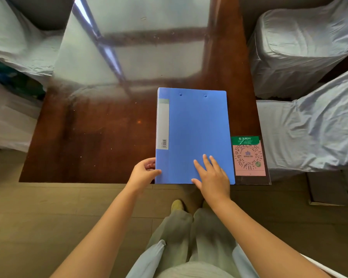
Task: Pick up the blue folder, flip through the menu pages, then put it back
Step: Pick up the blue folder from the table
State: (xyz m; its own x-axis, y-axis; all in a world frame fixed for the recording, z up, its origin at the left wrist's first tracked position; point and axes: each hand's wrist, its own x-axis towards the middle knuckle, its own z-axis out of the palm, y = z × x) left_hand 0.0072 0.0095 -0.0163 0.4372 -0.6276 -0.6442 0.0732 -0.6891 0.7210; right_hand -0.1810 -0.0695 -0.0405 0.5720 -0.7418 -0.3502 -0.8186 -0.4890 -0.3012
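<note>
The blue folder (193,129) lies closed and flat on the dark wooden table (88,137), near the front right edge, with a grey label strip along its spine on the left. My left hand (144,172) grips the folder's near left corner at the spine, thumb on top. My right hand (212,176) rests flat on the cover near the front edge, fingers spread.
A pink QR-code card with a green header (248,157) lies on the table just right of the folder. Seats under pale covers stand on the right (309,127) and left (12,47). The table's far half carries a glossy reflection. Wooden floor lies below.
</note>
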